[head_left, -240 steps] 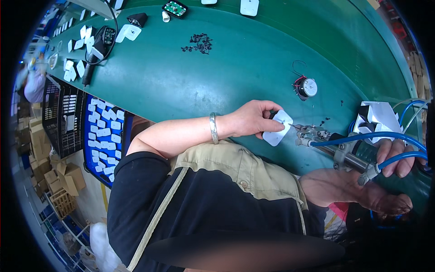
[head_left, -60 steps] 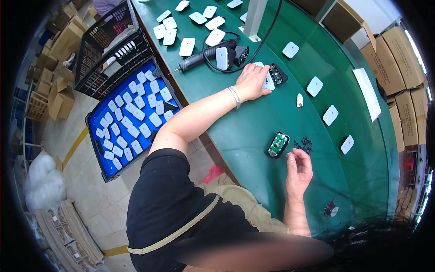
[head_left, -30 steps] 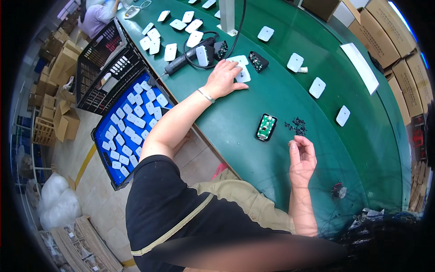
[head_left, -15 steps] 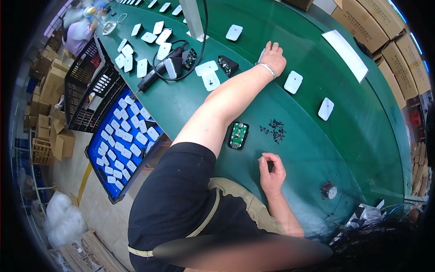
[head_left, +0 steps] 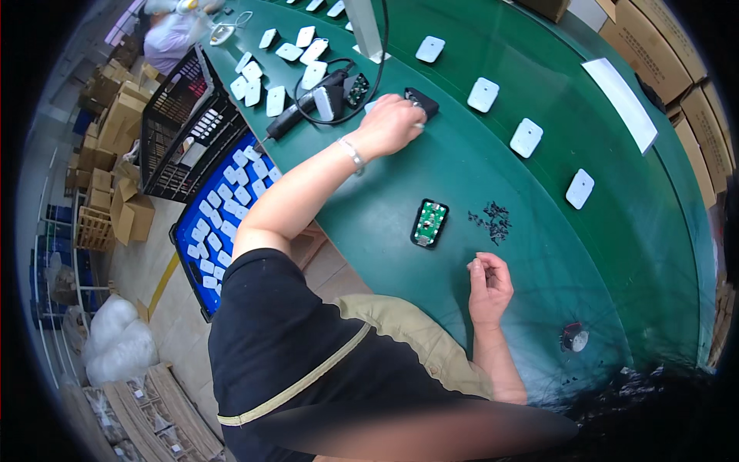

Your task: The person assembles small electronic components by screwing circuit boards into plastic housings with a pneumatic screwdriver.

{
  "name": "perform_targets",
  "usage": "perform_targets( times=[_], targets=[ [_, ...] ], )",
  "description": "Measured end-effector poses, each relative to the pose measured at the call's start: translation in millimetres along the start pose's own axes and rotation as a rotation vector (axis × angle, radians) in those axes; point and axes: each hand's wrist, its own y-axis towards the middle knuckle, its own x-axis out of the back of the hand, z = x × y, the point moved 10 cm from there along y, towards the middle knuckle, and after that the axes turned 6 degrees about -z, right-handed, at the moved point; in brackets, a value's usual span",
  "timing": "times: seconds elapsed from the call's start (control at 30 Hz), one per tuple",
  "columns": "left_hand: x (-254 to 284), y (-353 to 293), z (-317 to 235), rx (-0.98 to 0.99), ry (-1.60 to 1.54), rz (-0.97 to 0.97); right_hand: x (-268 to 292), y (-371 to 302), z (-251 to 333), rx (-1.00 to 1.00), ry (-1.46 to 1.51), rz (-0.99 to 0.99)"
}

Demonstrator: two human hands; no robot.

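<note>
My left hand (head_left: 392, 127) is at the far side of the green table, fingers curled down beside a black wedge-shaped housing (head_left: 423, 102). A white plate edge (head_left: 371, 106) shows by its knuckles; what its fingers grip, if anything, is hidden. My right hand (head_left: 490, 291) hovers over the near table, thumb and fingertips pinched; anything between them is too small to make out. Between my hands lies an open black case with a green circuit board (head_left: 429, 223) facing up. To its right is a pile of small dark screws (head_left: 494, 222).
A power screwdriver (head_left: 296, 115) with a looping cable rests at left, near several white-faced pieces (head_left: 275, 101). More white pieces (head_left: 526, 138) sit along the green belt. A blue crate (head_left: 206, 304) of white pieces stands left; a metal post (head_left: 362, 29) rises at the back.
My left hand has let go of a white piece on the belt and come back left to beside the black housing. My right hand stays pinched near the screws. The view has shifted somewhat.
</note>
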Motion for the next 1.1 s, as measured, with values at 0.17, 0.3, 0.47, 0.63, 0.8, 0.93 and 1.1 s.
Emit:
perform_targets(
  times=[0.17, 0.3, 0.47, 0.63, 0.8, 0.93, 1.1],
  targets=[
    [20.4, -34.2, 28.4, 0.121, 0.03, -0.187, -7.8, -4.3, 3.7, 0.076, -0.035, 0.02],
    [8.3, -23.4, 36.0, 0.179, 0.011, -0.128, -11.8, -11.2, 6.6, 0.122, -0.107, 0.061],
    [36.1, -35.9, 49.8, 0.233, -0.065, -0.123, -5.2, -12.9, 6.0, 0.09, -0.049, 0.01],
    [9.8, -55.0, 43.0, 0.225, -0.081, 0.06, -6.8, -10.7, 1.2, 0.042, -0.02, 0.016],
    [-8.0, -59.7, 36.0, 0.18, -0.184, 0.102, -6.3, -9.5, -0.1, 0.03, 0.015, 0.011],
    [-15.3, -58.8, 29.5, 0.107, -0.14, 0.095, -6.3, -8.5, -0.4, 0.034, 0.028, -0.001],
    [-0.2, -42.9, 35.2, 0.12, -0.063, 0.049, -3.5, -7.1, -4.1, -0.007, 0.06, -0.01]
  ],
)
